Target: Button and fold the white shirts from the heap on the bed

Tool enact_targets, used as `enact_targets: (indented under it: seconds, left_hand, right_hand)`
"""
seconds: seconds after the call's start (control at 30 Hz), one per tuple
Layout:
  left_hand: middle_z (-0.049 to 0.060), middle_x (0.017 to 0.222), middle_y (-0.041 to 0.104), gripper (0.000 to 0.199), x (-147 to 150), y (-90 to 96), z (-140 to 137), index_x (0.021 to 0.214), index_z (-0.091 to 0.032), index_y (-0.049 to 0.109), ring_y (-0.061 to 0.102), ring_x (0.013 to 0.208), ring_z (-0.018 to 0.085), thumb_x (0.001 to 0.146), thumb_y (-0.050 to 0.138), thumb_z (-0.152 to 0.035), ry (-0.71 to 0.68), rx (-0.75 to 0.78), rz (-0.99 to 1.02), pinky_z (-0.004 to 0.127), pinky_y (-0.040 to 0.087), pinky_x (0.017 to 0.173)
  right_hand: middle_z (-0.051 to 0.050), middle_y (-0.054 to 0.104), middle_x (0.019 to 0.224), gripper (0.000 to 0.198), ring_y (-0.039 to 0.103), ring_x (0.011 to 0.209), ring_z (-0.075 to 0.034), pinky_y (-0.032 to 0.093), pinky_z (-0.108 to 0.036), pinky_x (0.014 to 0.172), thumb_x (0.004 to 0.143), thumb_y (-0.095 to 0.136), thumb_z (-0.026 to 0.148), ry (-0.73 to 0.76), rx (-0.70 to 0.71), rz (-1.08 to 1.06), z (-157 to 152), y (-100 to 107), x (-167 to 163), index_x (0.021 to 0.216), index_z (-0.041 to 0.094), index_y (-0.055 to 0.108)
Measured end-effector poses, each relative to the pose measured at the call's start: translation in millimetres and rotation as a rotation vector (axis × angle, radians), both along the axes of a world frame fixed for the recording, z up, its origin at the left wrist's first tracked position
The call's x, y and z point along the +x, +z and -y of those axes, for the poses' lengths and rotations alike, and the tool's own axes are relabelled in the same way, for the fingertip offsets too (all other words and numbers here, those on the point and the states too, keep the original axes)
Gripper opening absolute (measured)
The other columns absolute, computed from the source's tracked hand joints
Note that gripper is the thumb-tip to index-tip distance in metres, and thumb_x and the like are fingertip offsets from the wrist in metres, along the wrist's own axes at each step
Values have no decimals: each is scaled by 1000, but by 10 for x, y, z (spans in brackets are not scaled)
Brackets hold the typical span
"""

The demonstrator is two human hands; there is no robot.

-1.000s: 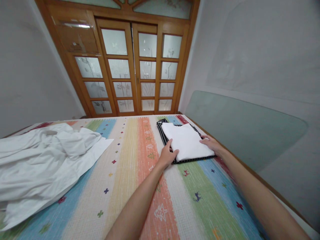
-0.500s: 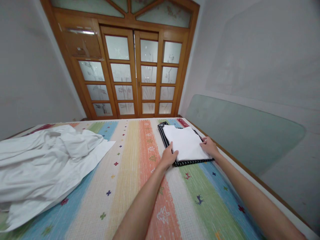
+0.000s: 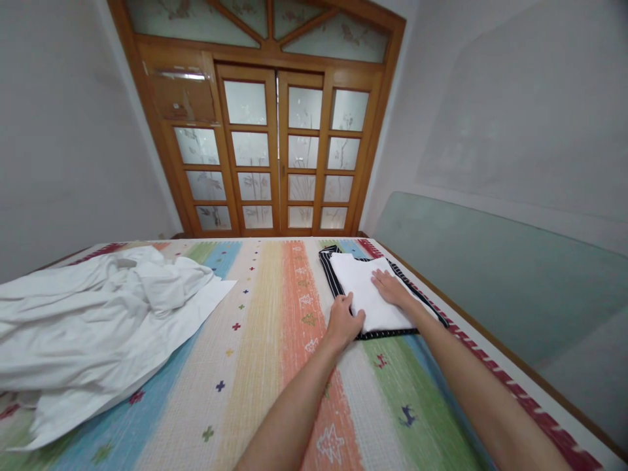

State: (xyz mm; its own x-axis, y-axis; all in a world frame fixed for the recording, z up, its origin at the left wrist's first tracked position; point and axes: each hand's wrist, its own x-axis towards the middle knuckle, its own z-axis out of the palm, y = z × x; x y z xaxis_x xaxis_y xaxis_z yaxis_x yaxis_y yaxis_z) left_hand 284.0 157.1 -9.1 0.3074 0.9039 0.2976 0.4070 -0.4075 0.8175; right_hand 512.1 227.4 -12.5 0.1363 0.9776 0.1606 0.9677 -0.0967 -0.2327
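A folded white garment [image 3: 363, 284] lies on top of a folded black-and-white striped garment [image 3: 331, 271], whose dark border shows around it on several sides. My left hand [image 3: 344, 320] rests at the near left edge of the pair, thumb and fingers apart and touching the edge. Flat on the white garment, toward its right side, lies my right hand [image 3: 392, 288] with its fingers stretched out. My right forearm covers part of the near right corner.
A crumpled white cloth [image 3: 112, 314] spreads over the left side. Both lie on a striped, colourful cover [image 3: 265, 327]. A pale green panel [image 3: 490, 261] stands along the right edge by the wall. Wooden glazed doors [image 3: 279, 150] close off the far end.
My right hand has moved from the right edge of the folded garments onto the middle of the white one and flattened. My left hand stays at the left edge. The view has shifted slightly.
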Motion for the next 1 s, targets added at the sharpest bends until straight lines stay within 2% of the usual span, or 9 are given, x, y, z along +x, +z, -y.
enact_targets:
  seconds: [0.13,0.23,0.37,0.43,0.6,0.7,0.83,0.93,1.0]
  left_hand:
    - [15,117,59,34,-13,16,52,110,-12,67,55,113,26,80,59,-25,32,84,-59,37,45,103]
    - [19,138,50,36,-24,13,91,111,-11,67,42,130,32,78,59,-23,46,234,-172,44,36,112]
    - [15,154,38,49,-5,-47,120,130,-12,57,25,146,32,82,52,-20,-169,396,-318,50,23,119]
    - [15,152,41,50,9,-68,128,133,-13,54,26,146,31,85,49,-23,-224,376,-356,53,21,119]
    - [17,154,37,58,12,-19,141,139,-12,49,28,146,32,86,50,-35,-193,252,-344,54,20,119]
    - [19,156,33,67,7,13,145,142,-10,45,25,147,33,84,54,-43,-176,201,-324,55,17,120]
    - [20,156,32,75,8,5,146,144,-12,43,24,147,34,80,60,-47,-187,185,-310,56,13,120]
    - [18,154,37,72,-4,12,157,142,-13,45,26,146,34,81,59,-49,-184,186,-311,56,13,120]
    - [17,153,40,64,-28,29,169,140,-14,47,27,146,32,86,53,-47,-175,193,-324,55,14,119]
  right_hand:
    - [-11,34,157,54,27,146,-33,18,-59,117,99,26,43,-88,-42,-30,-116,-20,56,144,20,46]
    - [-9,33,158,54,25,146,-33,12,-64,116,99,28,47,-148,-53,-49,-187,13,60,145,24,46]
    - [-6,33,158,56,24,146,-35,8,-69,114,97,27,52,-219,-67,-95,-292,18,102,145,29,46]
    - [-8,36,157,56,26,145,-38,10,-71,112,96,29,54,-254,-40,-94,-340,-10,134,142,29,49]
    - [-16,41,152,55,22,145,-42,5,-74,110,96,31,48,-318,117,-2,-373,-61,34,137,20,55]
    - [-17,35,155,56,15,147,-40,5,-71,112,98,28,43,-185,171,8,-340,-26,-204,142,15,49]
    - [-9,29,159,57,16,149,-33,14,-64,116,100,20,46,133,156,-81,-285,35,-571,151,24,37]
    - [-6,25,161,56,16,149,-31,17,-60,116,102,16,44,369,105,-66,-233,45,-744,151,27,37]
    - [-7,27,160,55,18,149,-31,19,-60,115,102,15,40,443,84,-24,-170,27,-782,150,26,39]
